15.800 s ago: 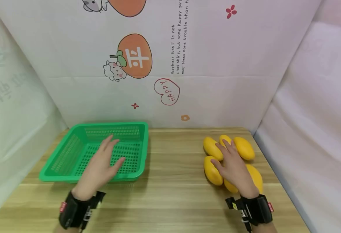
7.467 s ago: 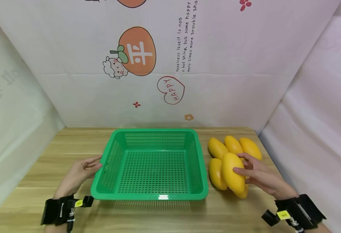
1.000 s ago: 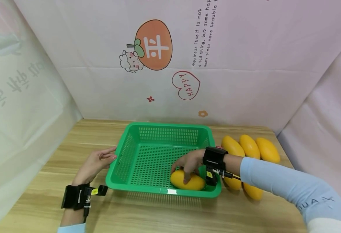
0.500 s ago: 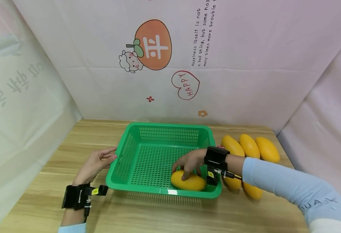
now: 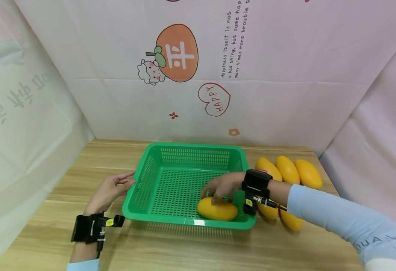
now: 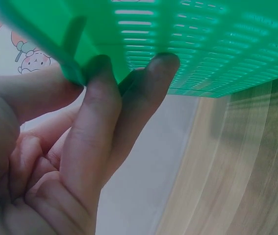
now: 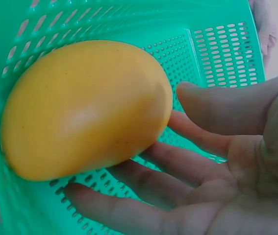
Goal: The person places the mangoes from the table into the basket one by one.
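Note:
A yellow mango [image 5: 218, 209] lies on its side in the near right corner of a green plastic basket [image 5: 191, 145]. Around its far side is my right hand [image 5: 222, 186], with fingers spread loosely. The right wrist view shows a gap between the thumb [image 7: 217, 107] and the mango [image 7: 85, 112], while some fingertips lie close under it; whether they touch it I cannot tell. At the basket's left side, my left hand [image 5: 108, 192] pinches the rim between thumb and fingers, as the left wrist view shows with its fingers [image 6: 92, 132] under the edge.
Several more mangoes [image 5: 308, 174] lie on the wooden table [image 5: 170, 248] to the right of the basket, partly hidden behind the right wrist and forearm. A printed white cloth [image 5: 269, 98] rises behind the table, with white cloth at both sides.
Earlier, the basket went from the left to the middle, and a mango was carried from the pile into it. In the last second my right hand has loosened and drawn slightly right.

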A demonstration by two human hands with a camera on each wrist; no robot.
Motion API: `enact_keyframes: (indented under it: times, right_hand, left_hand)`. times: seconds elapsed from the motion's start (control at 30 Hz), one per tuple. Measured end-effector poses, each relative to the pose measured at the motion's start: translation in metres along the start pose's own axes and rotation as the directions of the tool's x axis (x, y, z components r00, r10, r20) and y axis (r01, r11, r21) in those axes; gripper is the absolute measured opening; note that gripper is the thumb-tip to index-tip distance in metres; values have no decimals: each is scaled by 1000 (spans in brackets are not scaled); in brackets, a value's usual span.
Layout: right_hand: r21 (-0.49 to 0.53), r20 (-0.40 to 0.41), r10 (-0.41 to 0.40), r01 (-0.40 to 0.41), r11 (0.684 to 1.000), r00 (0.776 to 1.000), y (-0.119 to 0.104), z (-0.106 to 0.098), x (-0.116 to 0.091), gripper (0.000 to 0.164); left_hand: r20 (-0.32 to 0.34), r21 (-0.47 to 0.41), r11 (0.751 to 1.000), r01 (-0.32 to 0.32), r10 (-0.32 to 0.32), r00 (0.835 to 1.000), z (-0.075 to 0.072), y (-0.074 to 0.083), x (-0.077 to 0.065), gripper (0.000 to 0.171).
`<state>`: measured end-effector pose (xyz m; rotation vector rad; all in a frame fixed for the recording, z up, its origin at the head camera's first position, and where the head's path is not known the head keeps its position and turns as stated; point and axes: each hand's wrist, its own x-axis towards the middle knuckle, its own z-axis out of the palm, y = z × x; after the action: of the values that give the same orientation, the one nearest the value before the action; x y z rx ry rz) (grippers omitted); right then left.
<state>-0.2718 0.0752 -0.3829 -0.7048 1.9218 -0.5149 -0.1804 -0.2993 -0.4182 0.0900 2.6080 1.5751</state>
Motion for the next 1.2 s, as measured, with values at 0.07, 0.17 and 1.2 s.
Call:
enact_keyframes:
  times: [0.07,0.17,1.2]
  right_hand:
    - [0,-11,0,0,1000,1000,0,-1,-2,38]
    - [4,-26,-1,2,1000,1000,1,-3,-5,39]
    - [0,-299,-344,360,933,890,31,-6,-71,31]
  left_hand:
    - [0,2,1000,1,-1,1000,0,0,0,60]
    - [3,6,1000,2,-2,1000,0,-1,0,61]
    - [-2,-3,1000,3,-3,1000,0,0,0,59]
